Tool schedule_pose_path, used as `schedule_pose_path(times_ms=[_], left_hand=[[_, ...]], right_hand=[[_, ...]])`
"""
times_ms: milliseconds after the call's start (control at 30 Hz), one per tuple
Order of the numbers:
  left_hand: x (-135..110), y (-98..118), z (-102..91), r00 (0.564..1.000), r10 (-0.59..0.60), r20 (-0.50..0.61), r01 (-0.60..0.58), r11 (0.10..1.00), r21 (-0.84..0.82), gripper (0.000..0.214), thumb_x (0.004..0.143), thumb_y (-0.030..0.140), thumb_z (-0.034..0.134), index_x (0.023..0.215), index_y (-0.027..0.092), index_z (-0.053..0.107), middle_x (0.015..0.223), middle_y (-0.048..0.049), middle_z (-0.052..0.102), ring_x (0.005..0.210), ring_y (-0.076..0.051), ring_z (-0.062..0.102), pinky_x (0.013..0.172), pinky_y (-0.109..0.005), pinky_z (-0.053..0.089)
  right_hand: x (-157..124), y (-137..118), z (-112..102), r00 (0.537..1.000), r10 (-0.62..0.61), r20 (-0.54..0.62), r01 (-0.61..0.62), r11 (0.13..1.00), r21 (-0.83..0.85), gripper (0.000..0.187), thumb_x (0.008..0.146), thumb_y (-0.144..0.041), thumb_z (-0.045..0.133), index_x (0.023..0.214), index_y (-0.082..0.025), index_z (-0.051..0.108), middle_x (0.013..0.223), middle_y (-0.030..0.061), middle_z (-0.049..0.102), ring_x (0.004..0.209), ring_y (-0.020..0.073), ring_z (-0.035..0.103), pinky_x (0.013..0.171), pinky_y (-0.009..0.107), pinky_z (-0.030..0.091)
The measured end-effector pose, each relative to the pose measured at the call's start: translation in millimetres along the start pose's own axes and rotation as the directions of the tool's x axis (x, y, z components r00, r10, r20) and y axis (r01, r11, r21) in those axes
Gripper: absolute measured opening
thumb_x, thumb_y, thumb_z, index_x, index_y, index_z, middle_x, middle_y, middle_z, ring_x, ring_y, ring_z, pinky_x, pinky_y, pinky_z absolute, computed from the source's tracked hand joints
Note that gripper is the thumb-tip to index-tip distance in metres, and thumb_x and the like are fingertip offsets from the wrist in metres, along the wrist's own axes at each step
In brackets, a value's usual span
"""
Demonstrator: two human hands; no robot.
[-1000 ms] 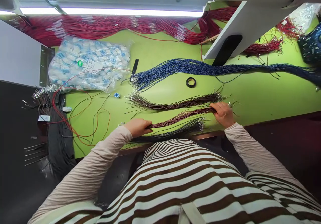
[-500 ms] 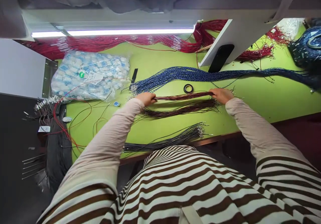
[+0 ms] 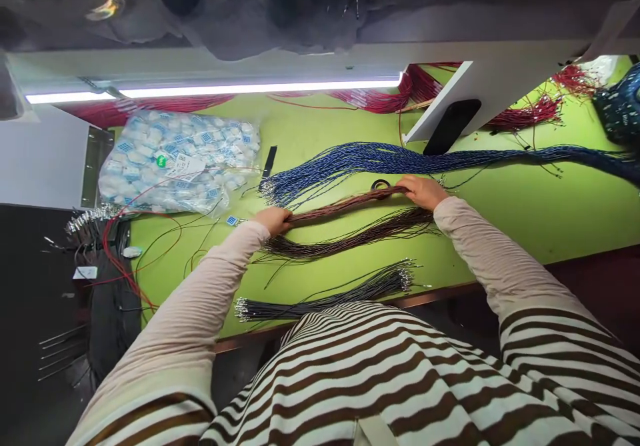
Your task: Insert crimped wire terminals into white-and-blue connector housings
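Observation:
My left hand [image 3: 273,219] and my right hand [image 3: 423,193] both grip a twisted reddish-brown wire bundle [image 3: 345,206], which spans taut between them above the green tabletop [image 3: 525,213]. Just nearer me lies a looser dark brown wire bundle [image 3: 350,238]. A black wire bundle [image 3: 325,303] with metal terminals rests near the table's front edge. Beyond my hands stretches a long blue twisted wire bundle [image 3: 400,159]. A black tape roll [image 3: 381,184] sits partly hidden behind the held bundle, close to my right hand.
A clear bag of white packets with blue squares [image 3: 175,163] lies back left, with a small blue square [image 3: 231,220] near it. Red wire bundles [image 3: 380,99] run along the back. A white panel [image 3: 475,96] stands back right. Black wires [image 3: 115,299] hang at left.
The held bundle has swung from straight across to slanting, its right end farther left. Both hands have shifted left, and my left hand has moved nearer me. The view has tilted slightly.

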State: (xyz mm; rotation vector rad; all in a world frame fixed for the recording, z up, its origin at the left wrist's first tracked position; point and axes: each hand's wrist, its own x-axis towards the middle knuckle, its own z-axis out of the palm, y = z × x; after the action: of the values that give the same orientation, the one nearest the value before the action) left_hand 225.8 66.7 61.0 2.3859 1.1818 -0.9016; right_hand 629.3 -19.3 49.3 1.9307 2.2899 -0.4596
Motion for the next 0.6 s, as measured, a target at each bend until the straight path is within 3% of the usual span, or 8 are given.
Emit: schedule_pose_path(times_ms=[100,233,400,600], left_hand=[[6.7,1.5,-9.8,0.990,-0.140,-0.029,0.140,0.990,-0.005,0.032,0.087,0.030,0.045,0.113,0.017,0.058,0.105,-0.0179,0.067,0.095,-0.029,0.064,0.077,-0.035,0.047],[1.8,8.2,-7.3,0.963,-0.262,-0.071,0.262,0.965,-0.009,0.039,0.090,0.030,0.038,0.126,0.015,0.047,0.108,-0.0258,0.063,0.092,-0.036,0.065,0.075,-0.046,0.047],[-10.3,17.7,11.0,0.978,-0.177,-0.110,0.175,0.984,-0.028,0.038,0.091,0.028,0.038,0.129,0.020,0.044,0.106,-0.0204,0.065,0.094,-0.032,0.065,0.083,-0.047,0.044],[13.6,28.2,2.0,0.968,-0.141,-0.209,0.124,0.988,-0.093,0.041,0.090,0.030,0.044,0.129,0.017,0.043,0.105,-0.0177,0.066,0.095,-0.031,0.064,0.077,-0.039,0.046]], right_hand=[[24.8,-2.3,-1.6,0.998,0.004,-0.060,0.003,0.994,0.112,0.040,0.088,-0.017,0.043,0.125,-0.020,0.057,0.130,0.0047,0.056,0.109,0.0192,0.056,0.090,0.028,0.042],[37.8,-6.9,7.4,0.996,0.067,0.058,-0.077,0.979,0.188,0.043,0.086,-0.019,0.045,0.128,-0.023,0.056,0.122,0.0039,0.062,0.106,0.0202,0.058,0.090,0.029,0.042],[17.7,1.4,13.1,0.947,0.010,0.320,-0.077,0.977,0.199,0.031,0.081,-0.019,0.050,0.107,-0.023,0.068,0.101,-0.0002,0.070,0.090,0.0156,0.062,0.078,0.021,0.044],[15.8,25.5,10.9,0.962,0.163,0.218,-0.181,0.982,0.062,0.042,0.083,-0.018,0.045,0.122,-0.021,0.060,0.108,0.0043,0.069,0.091,0.0189,0.062,0.074,0.025,0.043]])
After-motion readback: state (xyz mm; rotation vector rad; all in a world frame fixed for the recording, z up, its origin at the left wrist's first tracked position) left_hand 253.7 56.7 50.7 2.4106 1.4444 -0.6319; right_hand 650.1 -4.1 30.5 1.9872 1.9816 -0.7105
